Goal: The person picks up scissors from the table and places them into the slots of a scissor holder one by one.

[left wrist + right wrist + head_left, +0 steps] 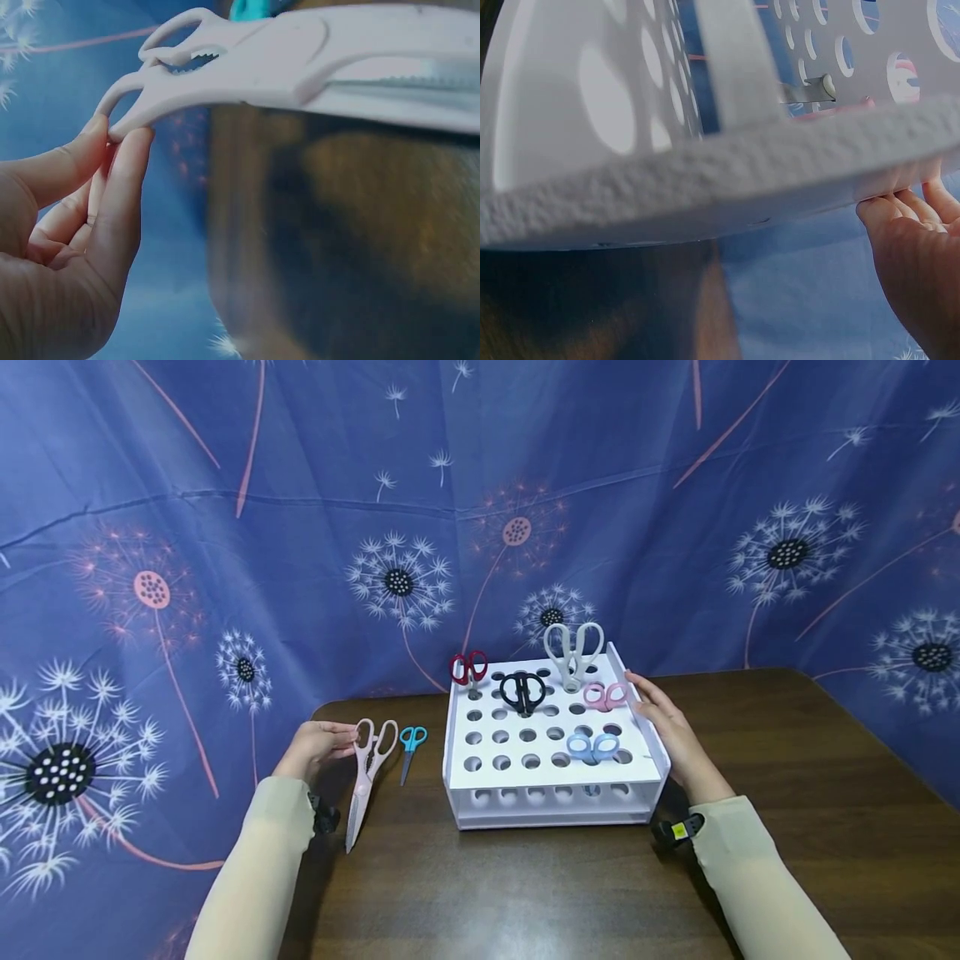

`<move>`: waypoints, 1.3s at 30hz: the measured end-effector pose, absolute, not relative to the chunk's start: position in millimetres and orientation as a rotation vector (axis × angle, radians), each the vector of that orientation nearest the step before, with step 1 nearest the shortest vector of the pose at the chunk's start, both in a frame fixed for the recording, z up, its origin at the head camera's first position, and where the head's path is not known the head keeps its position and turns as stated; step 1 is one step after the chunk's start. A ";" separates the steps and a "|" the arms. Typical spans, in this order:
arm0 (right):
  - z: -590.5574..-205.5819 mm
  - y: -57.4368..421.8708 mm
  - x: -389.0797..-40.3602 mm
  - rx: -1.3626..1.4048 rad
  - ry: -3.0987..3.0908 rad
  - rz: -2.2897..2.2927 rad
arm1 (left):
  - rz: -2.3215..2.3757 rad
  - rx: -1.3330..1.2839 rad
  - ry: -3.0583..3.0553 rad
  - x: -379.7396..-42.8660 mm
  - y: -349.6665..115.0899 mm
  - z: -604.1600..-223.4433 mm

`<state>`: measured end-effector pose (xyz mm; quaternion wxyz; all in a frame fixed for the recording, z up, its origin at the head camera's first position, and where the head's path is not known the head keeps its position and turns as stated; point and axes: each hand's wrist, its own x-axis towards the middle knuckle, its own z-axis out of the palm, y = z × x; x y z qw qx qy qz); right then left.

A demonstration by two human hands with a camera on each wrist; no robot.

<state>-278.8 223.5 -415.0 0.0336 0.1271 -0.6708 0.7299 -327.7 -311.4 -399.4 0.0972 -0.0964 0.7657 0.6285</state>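
Note:
My left hand (318, 747) pinches one handle loop of large pale pink kitchen scissors (363, 789) between thumb and fingertips. Their blades point down toward me, and the left wrist view shows serrated teeth between the handles. Beside them, small blue-handled scissors (411, 746) lie on the table. My right hand (671, 727) rests its extended fingers against the right side panel of a white rack (487, 779) with rows of round holes. In the rack stand red scissors (469, 674), black scissors (522, 693), white scissors (573, 677), pink scissors (605, 697) and light blue scissors (592, 750).
The rack stands on a brown wooden table (480, 893), toward its back edge. A blue curtain (315, 568) with a dandelion print hangs right behind the table and along its left side. Dark wrist devices (678, 831) sit near both cuffs.

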 end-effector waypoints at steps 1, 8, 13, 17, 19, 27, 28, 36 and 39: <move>-414.9 223.8 -278.9 0.389 -2.065 2.244 | 1.853 -0.283 2.279 -328.5 -309.1 -396.2; -414.9 224.0 -278.7 0.372 -2.076 2.252 | 1.908 -0.272 2.286 -333.5 -302.1 -381.6; -416.8 223.4 -279.7 0.390 -2.063 2.259 | 1.993 -0.296 2.259 -335.2 -297.5 -373.2; -417.2 224.3 -280.5 0.407 -2.046 2.264 | 2.041 -0.295 2.294 -337.0 -291.0 -365.7; -417.1 224.5 -280.7 0.407 -2.041 2.267 | 2.069 -0.308 2.313 -338.3 -287.2 -362.3; -417.3 224.5 -279.4 0.402 -2.050 2.256 | 2.246 -0.352 2.347 -345.0 -272.3 -353.1; -417.4 224.6 -279.1 0.403 -2.048 2.258 | 2.262 -0.360 2.359 -345.9 -270.3 -351.6; -417.6 225.9 -280.6 0.418 -2.041 2.260 | 2.371 -0.433 2.400 -351.7 -256.2 -337.2; -417.2 225.6 -281.1 0.411 -2.040 2.267 | 2.441 -0.451 2.392 -352.7 -252.3 -331.7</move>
